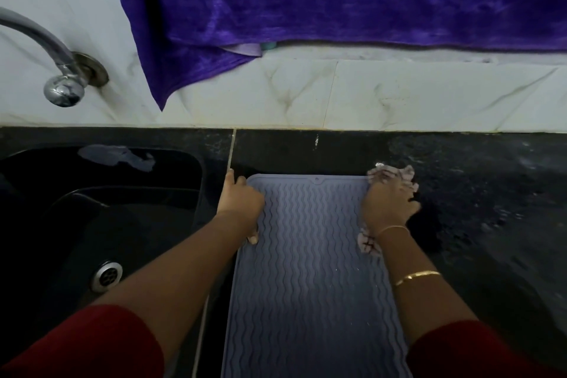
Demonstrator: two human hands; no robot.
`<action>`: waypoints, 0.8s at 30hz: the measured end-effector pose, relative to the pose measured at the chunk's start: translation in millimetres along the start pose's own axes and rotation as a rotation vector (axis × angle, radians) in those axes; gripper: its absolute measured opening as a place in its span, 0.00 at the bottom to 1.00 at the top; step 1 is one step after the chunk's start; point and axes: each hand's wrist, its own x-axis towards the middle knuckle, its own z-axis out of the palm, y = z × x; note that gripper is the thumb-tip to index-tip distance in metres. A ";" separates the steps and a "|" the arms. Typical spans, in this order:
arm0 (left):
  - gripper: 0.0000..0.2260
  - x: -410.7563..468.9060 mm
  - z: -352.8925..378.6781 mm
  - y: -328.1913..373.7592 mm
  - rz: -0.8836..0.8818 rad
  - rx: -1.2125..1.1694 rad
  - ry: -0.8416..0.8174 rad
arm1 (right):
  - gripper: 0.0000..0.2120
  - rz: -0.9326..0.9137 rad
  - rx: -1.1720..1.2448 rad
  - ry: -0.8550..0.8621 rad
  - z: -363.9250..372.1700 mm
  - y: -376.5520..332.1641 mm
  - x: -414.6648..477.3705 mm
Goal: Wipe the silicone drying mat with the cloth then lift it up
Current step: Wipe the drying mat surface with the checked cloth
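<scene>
while the left hand (241,199) grips one grey-blue ribbed silicone drying mat (310,279) at its far corner, the right hand (388,204) clutches one pale crumpled cloth (395,173) (black sink (101,209) alongside).

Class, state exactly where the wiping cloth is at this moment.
In the head view, the cloth is bunched under the right hand at the far right corner of the silicone drying mat, on the black counter.

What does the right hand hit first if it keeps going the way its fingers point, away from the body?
Probably nothing soon: the right hand, bunching the cloth at the mat far right corner, faces bare dark counter, then the marble backsplash. Depth is hard to judge from this view.
</scene>
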 end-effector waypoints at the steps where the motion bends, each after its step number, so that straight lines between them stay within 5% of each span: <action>1: 0.28 -0.1 -0.2 0.6 0.004 0.001 -0.004 | 0.18 -0.086 0.005 0.017 5.3 -11.7 -4.1; 5: 0.25 1.5 -3.4 2.1 -0.003 0.021 -0.002 | 0.25 -0.530 0.131 0.011 25.6 -72.0 -45.8; 8: 0.33 3.4 -8.6 4.3 -0.009 0.047 -0.053 | 0.30 -0.664 0.031 -0.037 19.9 -78.3 -57.5; 16: 0.37 0.1 10.0 -7.4 0.013 -0.105 -0.001 | 0.20 -0.222 0.155 -0.086 0.6 6.8 4.5; 21: 0.36 -12.3 17.4 -34.1 0.143 -0.244 -0.013 | 0.33 -0.501 0.510 0.006 -5.4 -30.3 3.3; 24: 0.36 -6.4 19.7 -52.0 0.182 -0.307 0.047 | 0.31 -0.574 0.633 0.022 -8.9 -79.7 -18.7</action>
